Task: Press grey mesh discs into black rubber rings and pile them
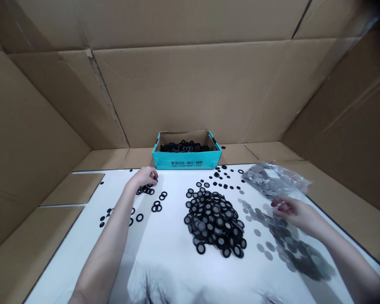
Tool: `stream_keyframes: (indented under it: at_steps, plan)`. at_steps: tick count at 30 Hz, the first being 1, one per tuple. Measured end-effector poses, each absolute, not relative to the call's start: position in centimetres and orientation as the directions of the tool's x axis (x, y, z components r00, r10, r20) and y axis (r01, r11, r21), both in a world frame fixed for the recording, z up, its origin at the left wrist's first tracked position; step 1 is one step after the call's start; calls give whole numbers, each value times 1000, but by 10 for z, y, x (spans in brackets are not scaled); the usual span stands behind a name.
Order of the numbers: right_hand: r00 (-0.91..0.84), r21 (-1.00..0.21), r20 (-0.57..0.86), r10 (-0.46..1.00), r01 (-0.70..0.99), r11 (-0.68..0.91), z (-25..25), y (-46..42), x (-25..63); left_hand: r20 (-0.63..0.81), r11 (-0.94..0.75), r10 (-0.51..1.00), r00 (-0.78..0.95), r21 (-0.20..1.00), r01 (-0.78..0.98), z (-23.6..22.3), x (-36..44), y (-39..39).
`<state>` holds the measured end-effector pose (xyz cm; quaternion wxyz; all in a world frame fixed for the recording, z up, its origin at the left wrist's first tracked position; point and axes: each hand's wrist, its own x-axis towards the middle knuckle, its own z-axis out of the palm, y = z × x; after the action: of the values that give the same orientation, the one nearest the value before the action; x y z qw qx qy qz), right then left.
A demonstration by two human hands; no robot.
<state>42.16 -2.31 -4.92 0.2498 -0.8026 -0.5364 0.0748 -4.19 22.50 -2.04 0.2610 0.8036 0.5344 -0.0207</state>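
Note:
My left hand reaches forward over loose black rubber rings on the white table, its fingers curled round a black ring. My right hand rests on a spread of grey mesh discs at the right, fingers bent and pinching among them; what it holds is too small to name. Between the hands lies a big heap of black rings fitted with mesh.
A teal cardboard box of black rings stands at the table's far edge. A clear plastic bag of grey discs lies at the back right. Tall cardboard walls close in the table on three sides.

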Motion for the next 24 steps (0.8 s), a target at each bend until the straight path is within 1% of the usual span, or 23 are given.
stream_keyframes:
  at_steps: [3,6,9,11,14,16,19,24]
  plan:
    - [355,-624,140,924,757,-196,-28,-22,411,-231,-282,869,438,495,822,-7,-36,219]
    - [315,-744,195,929,665,-69,-2,-12,385,-131,-284,874,469,645,710,15,-22,202]
    - [263,-809,264,928,584,64,26,2,346,-39,-282,852,523,807,519,40,2,172]
    - [221,-828,314,924,540,152,43,12,315,-20,-263,817,576,877,403,54,19,148]
    - [163,-843,432,887,423,333,66,23,270,2,-224,785,619,933,282,68,39,117]
    - [114,-851,440,891,370,373,77,27,246,30,-171,781,624,971,167,74,45,103]
    - [92,-858,447,890,325,398,86,32,223,41,-102,787,615,993,64,81,44,94]
    - [125,-867,445,887,309,392,90,37,212,37,-50,742,669,999,-1,91,36,92]
